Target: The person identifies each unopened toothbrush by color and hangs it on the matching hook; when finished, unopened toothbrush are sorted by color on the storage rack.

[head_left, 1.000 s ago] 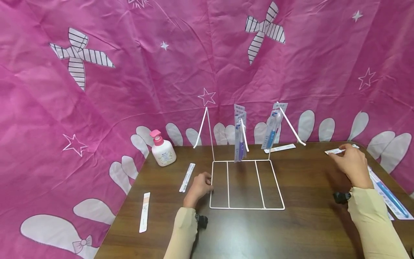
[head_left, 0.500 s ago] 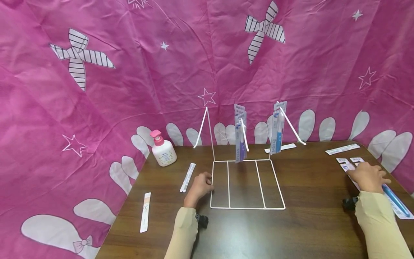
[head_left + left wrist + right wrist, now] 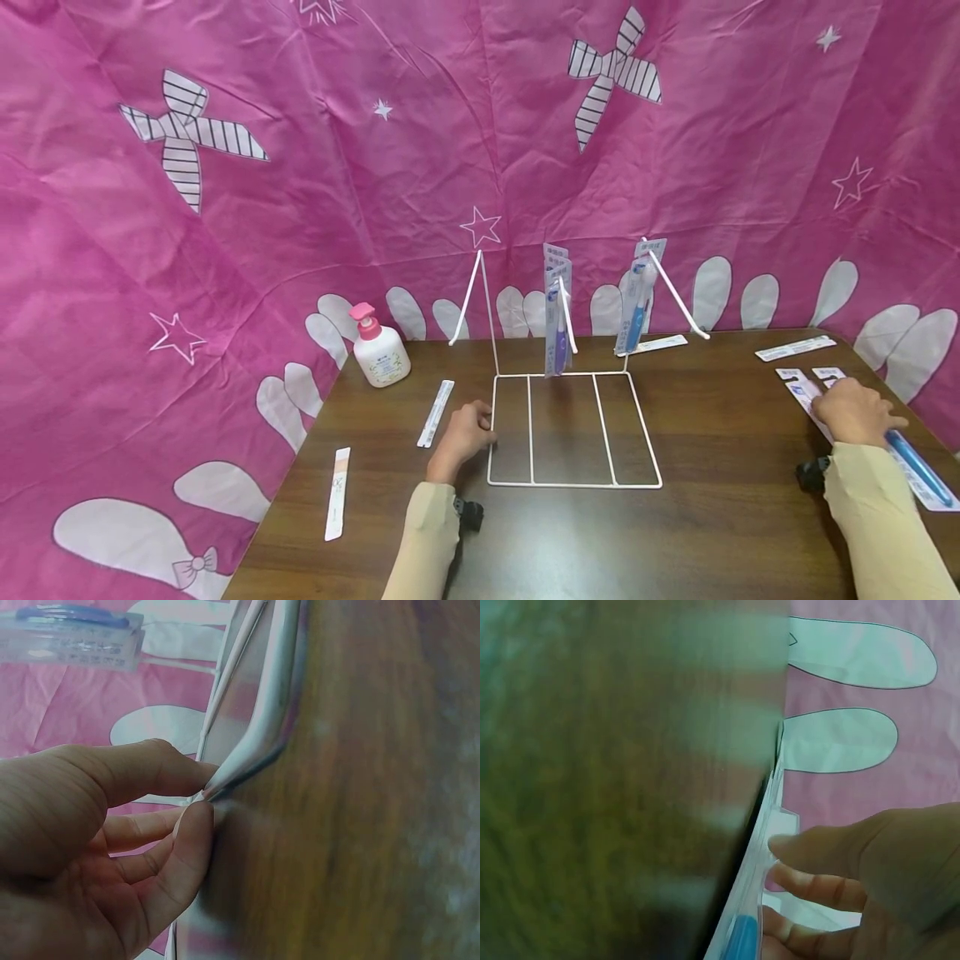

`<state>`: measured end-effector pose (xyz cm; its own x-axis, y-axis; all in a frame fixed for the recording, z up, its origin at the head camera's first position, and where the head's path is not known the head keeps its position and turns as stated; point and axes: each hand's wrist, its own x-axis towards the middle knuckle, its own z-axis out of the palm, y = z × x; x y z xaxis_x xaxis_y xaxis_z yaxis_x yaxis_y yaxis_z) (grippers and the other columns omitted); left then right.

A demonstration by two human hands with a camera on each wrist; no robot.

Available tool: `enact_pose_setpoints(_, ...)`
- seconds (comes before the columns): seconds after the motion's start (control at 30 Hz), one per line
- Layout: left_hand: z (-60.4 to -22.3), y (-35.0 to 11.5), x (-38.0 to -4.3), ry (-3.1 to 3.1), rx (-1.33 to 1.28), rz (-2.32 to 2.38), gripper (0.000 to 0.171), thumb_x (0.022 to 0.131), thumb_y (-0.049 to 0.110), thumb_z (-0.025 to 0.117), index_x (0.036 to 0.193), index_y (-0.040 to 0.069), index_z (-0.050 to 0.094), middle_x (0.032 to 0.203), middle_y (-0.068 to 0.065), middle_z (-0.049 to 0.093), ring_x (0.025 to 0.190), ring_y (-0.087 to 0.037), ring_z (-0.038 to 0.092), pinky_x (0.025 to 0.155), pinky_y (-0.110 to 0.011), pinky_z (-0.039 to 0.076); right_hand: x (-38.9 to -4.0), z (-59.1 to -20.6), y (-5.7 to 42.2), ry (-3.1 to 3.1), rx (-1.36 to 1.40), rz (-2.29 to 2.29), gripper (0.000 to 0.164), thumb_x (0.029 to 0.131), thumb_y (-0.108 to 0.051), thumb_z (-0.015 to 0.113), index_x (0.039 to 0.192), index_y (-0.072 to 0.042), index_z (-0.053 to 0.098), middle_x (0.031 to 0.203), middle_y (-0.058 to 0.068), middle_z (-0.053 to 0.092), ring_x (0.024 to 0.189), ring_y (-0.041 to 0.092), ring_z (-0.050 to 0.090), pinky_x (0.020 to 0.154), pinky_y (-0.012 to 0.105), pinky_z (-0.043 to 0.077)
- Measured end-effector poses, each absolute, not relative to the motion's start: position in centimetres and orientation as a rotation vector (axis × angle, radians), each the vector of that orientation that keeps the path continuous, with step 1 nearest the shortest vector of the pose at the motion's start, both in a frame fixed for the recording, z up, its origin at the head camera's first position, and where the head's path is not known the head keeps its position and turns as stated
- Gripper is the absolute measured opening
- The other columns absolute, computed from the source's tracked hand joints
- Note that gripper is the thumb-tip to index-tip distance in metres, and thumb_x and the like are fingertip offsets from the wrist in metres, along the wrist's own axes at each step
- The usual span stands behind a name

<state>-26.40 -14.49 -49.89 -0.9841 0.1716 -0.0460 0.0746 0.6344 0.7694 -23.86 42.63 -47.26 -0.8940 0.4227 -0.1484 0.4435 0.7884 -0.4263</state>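
Observation:
My left hand [image 3: 465, 432] pinches the left side of a white wire rack's base [image 3: 573, 484] between thumb and fingers; the left wrist view shows the white wire [image 3: 262, 724] at the fingertips. On the far right, my right hand [image 3: 858, 410] is over two packaged toothbrushes lying on the table. Its thumb and curled fingers hold the left packaged toothbrush [image 3: 795, 387], partly hidden under the hand. The other packaged toothbrush [image 3: 921, 471] has a blue handle and lies beneath and beside the hand. Purple-handled packaged toothbrushes [image 3: 557, 333] hang on the rack's middle hook; a blue-handled packaged toothbrush [image 3: 636, 308] hangs on the right hook.
The rack's left hook [image 3: 465, 300] carries nothing. A white pump bottle [image 3: 382, 358] with a pink top stands at the back left. Narrow white packets lie on the brown table: a left packet [image 3: 337, 493], another packet [image 3: 436, 413] and a right packet [image 3: 795, 348].
My right hand has moved from the narrow packet at the back right down onto the packaged toothbrushes. The toothbrush on the right hook swings slightly. My left hand stays on the rack.

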Motion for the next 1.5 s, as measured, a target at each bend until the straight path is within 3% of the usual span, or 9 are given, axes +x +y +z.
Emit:
enact_pose_setpoints(0.2,-49.9,-14.6,-26.4,2.745,0.206,1.280,0.044,0.077,-0.008,0.075,0.119,-0.011,0.061,0.080,-0.008,0.061,0.061,-0.016,0.061,0.058,-0.029,0.052,-24.5,-47.8,42.8,3.014,0.601,-0.693,0.052,0.091,-0.022,0.056,0.111,0.024,0.044,0.116,0.059,0.036,0.104,0.080,0.035,0.086,0.086,0.022)
enact_pose_setpoints(0.4,-49.9,-14.6,-26.3,2.740,0.227,1.287,0.043,0.077,-0.010,0.074,0.117,-0.011,0.061,0.078,-0.008,0.061,0.059,-0.016,0.061,0.057,-0.029,0.053,-24.7,-47.3,42.6,2.994,0.599,-0.698,0.046,0.086,-0.014,0.053,0.109,0.025,0.044,0.115,0.059,0.036,0.105,0.080,0.034,0.088,0.087,0.020)
enact_pose_setpoints(0.63,-50.1,-14.4,-26.2,2.748,0.234,1.296,0.043,0.076,-0.010,0.074,0.117,-0.011,0.061,0.078,-0.008,0.061,0.059,-0.016,0.062,0.057,-0.029,0.053,-23.5,-45.3,42.0,3.144,0.495,-0.761,0.032,0.081,-0.015,0.058,0.079,0.017,0.055,0.093,0.054,0.047,0.086,0.073,0.048,0.064,0.074,0.039)
enact_pose_setpoints(0.8,-50.0,-14.4,-26.1,2.754,0.228,1.287,0.043,0.076,-0.009,0.074,0.117,-0.011,0.061,0.078,-0.007,0.061,0.059,-0.016,0.062,0.058,-0.030,0.054,-22.6,-43.0,40.3,3.287,0.367,-0.757,0.037,0.089,-0.022,0.058,0.060,-0.001,0.049,0.068,0.030,0.052,0.072,0.060,0.052,0.052,0.060,0.039)
enact_pose_setpoints(0.97,-50.0,-14.4,-26.2,2.761,0.212,1.259,0.043,0.078,-0.007,0.075,0.118,-0.010,0.061,0.079,-0.007,0.061,0.060,-0.016,0.062,0.059,-0.030,0.053,-21.6,-40.6,37.6,3.442,0.255,-0.793,0.042,0.090,-0.022,0.060,0.054,-0.010,0.043,0.054,0.006,0.041,0.058,0.039,0.048,0.051,0.047,0.033)
enact_pose_setpoints(1.07,-50.0,-14.4,-26.2,2.756,0.206,1.252,0.043,0.079,-0.006,0.075,0.119,-0.010,0.060,0.080,-0.007,0.061,0.061,-0.016,0.062,0.059,-0.030,0.052,-21.2,-39.1,35.8,3.509,0.250,-0.845,0.034,0.087,-0.020,0.060,0.058,-0.008,0.046,0.054,0.006,0.041,0.058,0.038,0.046,0.054,0.047,0.031)
enact_pose_setpoints(1.17,-50.0,-14.4,-26.3,2.751,0.203,1.258,0.043,0.079,-0.006,0.075,0.120,-0.010,0.060,0.080,-0.007,0.061,0.061,-0.016,0.061,0.058,-0.029,0.051,-20.8,-37.7,34.2,3.549,0.275,-0.922,0.024,0.086,-0.019,0.061,0.073,0.000,0.054,0.062,0.019,0.052,0.064,0.045,0.050,0.058,0.052,0.032)
enact_pose_setpoints(1.27,-50.0,-14.3,-26.3,2.751,0.203,1.268,0.043,0.079,-0.007,0.074,0.119,-0.010,0.060,0.080,-0.007,0.061,0.060,-0.016,0.061,0.058,-0.029,0.051,-20.4,-36.6,32.8,3.585,0.292,-0.999,0.029,0.086,-0.021,0.065,0.093,0.007,0.058,0.082,0.031,0.063,0.075,0.053,0.054,0.062,0.057,0.034)
enact_pose_setpoints(1.5,-49.9,-14.4,-26.1,2.747,0.213,1.272,0.043,0.079,-0.007,0.074,0.119,-0.010,0.060,0.080,-0.007,0.061,0.061,-0.016,0.061,0.058,-0.029,0.052,-19.2,-35.0,30.4,3.606,0.279,-1.149,0.037,0.088,-0.018,0.064,0.112,0.009,0.055,0.102,0.036,0.066,0.085,0.051,0.059,0.066,0.044,0.036)
